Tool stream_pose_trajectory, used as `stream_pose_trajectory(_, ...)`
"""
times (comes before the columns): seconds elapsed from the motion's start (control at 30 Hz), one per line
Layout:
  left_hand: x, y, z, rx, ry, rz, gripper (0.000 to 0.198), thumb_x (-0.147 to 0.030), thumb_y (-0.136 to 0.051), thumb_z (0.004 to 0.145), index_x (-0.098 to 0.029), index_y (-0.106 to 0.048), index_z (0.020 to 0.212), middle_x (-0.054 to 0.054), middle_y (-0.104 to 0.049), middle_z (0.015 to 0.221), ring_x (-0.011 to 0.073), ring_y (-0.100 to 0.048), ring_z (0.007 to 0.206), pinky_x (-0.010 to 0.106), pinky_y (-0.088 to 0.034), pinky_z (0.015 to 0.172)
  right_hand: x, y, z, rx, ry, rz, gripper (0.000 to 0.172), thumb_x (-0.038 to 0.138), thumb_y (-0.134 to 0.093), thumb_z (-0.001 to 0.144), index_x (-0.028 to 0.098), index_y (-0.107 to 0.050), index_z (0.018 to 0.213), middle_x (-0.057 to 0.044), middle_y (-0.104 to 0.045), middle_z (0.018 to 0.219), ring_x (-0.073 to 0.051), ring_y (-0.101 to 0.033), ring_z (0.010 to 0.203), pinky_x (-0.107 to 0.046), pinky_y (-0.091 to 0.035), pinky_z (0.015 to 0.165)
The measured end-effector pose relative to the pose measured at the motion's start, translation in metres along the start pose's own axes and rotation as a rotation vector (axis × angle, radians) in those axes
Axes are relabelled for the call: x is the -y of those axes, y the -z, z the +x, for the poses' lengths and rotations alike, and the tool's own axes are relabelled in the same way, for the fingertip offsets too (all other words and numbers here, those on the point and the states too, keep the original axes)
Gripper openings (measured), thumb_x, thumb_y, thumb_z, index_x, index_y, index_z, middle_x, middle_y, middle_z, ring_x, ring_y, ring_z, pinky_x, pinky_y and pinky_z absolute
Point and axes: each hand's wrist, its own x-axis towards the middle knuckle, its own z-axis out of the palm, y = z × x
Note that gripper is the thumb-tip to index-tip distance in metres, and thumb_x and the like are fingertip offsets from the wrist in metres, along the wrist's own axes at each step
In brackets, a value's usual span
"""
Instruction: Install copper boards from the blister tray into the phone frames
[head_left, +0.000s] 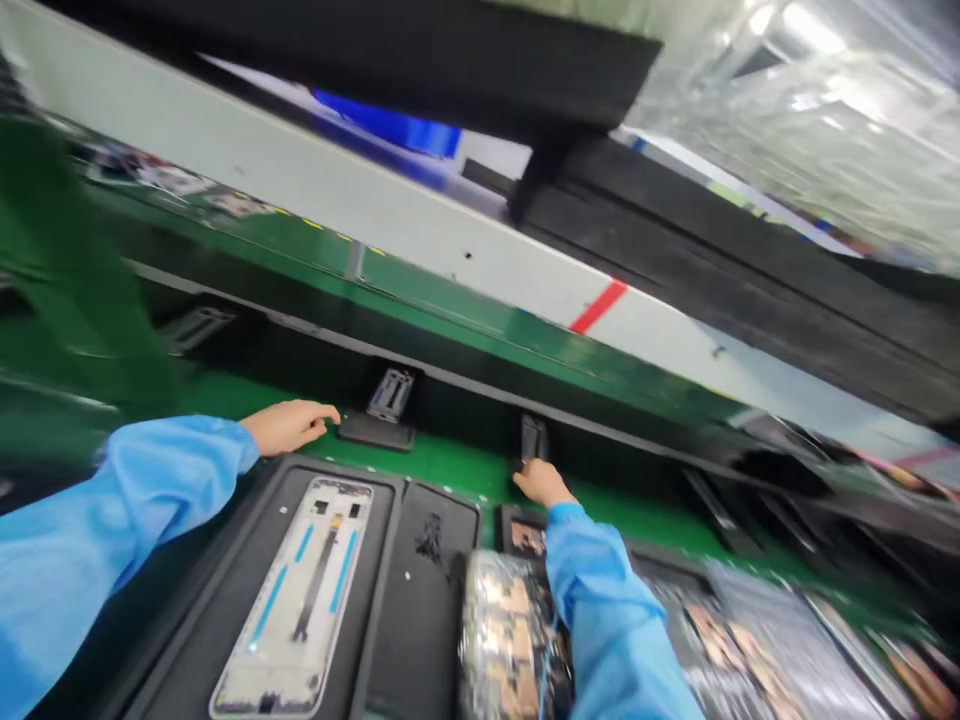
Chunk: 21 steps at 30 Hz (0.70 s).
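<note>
My left hand [289,427], in a blue sleeve, reaches toward a flat black pad [373,431] and stops just short of it. A small metal part [390,395] stands on a dark holder behind that pad. My right hand [541,483], also in a blue sleeve, is right below a dark upright piece [534,438], and I cannot tell if its fingers touch it. Below my left forearm, a white phone mid-frame with blue strips [292,597] lies in a black tray [247,560]. Nothing shows in my left hand.
A black foam pad [424,570] and a plastic-wrapped stack of parts [510,640] lie by my right arm. More wrapped packs [772,650] sit at lower right. Beyond the hands run a green conveyor belt [442,460] and a white rail with a red mark [598,306].
</note>
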Motion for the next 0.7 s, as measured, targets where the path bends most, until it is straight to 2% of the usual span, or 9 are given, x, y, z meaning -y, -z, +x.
stream_pose_trajectory(0.07,0.002,-0.014,0.031,0.086,-0.051,0.049,0.031,-0.039,-0.069,0.104,-0.015,-0.069,0.123,0.006,-0.074,0.107,0.0214,-0.073,0.090,0.042,-0.062,0.085,-0.005,0.011,-0.017,0.045,0.023,0.034,0.031,0.037,-0.070,0.102,0.018,-0.067,0.127,-0.009,-0.070,0.127,-0.024,-0.072,0.106,-0.044,-0.062,0.091)
stream_pose_trajectory(0.13,0.006,-0.026,0.047,0.144,-0.108,0.092,0.033,-0.040,-0.068,0.104,-0.014,-0.068,0.125,0.005,-0.072,0.107,0.0211,-0.073,0.089,0.040,-0.062,0.084,-0.017,0.028,-0.052,0.047,0.060,0.090,0.026,0.038,-0.066,0.104,0.017,-0.069,0.120,-0.007,-0.073,0.118,-0.022,-0.072,0.101,-0.042,-0.061,0.091)
stream_pose_trajectory(0.27,0.017,-0.036,0.054,0.157,-0.209,0.156,0.036,-0.043,-0.065,0.105,-0.013,-0.067,0.125,0.003,-0.071,0.101,0.0205,-0.071,0.086,0.038,-0.061,0.083,-0.035,0.054,-0.167,0.015,0.118,0.188,0.027,0.039,-0.053,0.107,0.019,-0.071,0.111,-0.006,-0.078,0.104,-0.020,-0.073,0.093,-0.031,-0.056,0.084)
stream_pose_trajectory(0.37,0.022,-0.036,0.052,0.113,-0.266,0.179,0.031,-0.043,-0.064,0.106,-0.014,-0.069,0.115,0.004,-0.072,0.099,0.0206,-0.071,0.086,0.039,-0.059,0.084,-0.038,0.047,-0.249,0.022,0.090,0.210,0.026,0.041,-0.055,0.103,0.021,-0.072,0.110,-0.005,-0.079,0.098,-0.021,-0.074,0.088,-0.030,-0.054,0.077)
stream_pose_trajectory(0.43,0.023,-0.032,0.049,0.074,-0.292,0.190,0.033,-0.046,-0.061,0.106,-0.014,-0.070,0.111,0.005,-0.073,0.100,0.0201,-0.070,0.085,0.039,-0.058,0.084,-0.042,0.027,-0.283,0.005,0.039,0.213,0.028,0.041,-0.053,0.103,0.021,-0.072,0.108,-0.006,-0.079,0.096,-0.022,-0.074,0.087,-0.031,-0.055,0.076)
stream_pose_trajectory(0.53,0.020,-0.019,0.041,-0.021,-0.312,0.204,0.055,-0.062,-0.050,0.106,-0.012,-0.072,0.113,0.004,-0.072,0.096,0.0181,-0.068,0.086,0.034,-0.053,0.087,-0.055,-0.013,-0.298,-0.067,-0.066,0.189,0.027,0.035,-0.049,0.104,0.018,-0.070,0.104,-0.008,-0.076,0.093,-0.023,-0.072,0.084,-0.033,-0.054,0.075)
stream_pose_trajectory(0.63,0.014,-0.002,0.022,-0.181,-0.295,0.207,0.084,-0.079,-0.031,0.100,-0.007,-0.071,0.117,0.000,-0.067,0.095,0.0142,-0.062,0.088,0.027,-0.046,0.092,-0.069,-0.049,-0.288,-0.119,-0.146,0.151,0.021,0.031,-0.055,0.104,0.016,-0.069,0.108,-0.006,-0.073,0.093,-0.021,-0.070,0.083,-0.036,-0.055,0.079)
stream_pose_trajectory(0.7,0.012,0.007,0.000,-0.284,-0.268,0.195,0.087,-0.079,-0.029,0.098,-0.006,-0.069,0.121,0.000,-0.065,0.101,0.0141,-0.059,0.093,0.027,-0.044,0.098,-0.075,-0.066,-0.279,-0.145,-0.178,0.131,0.022,0.035,-0.062,0.105,0.016,-0.068,0.114,-0.004,-0.072,0.098,-0.020,-0.070,0.087,-0.039,-0.057,0.084)
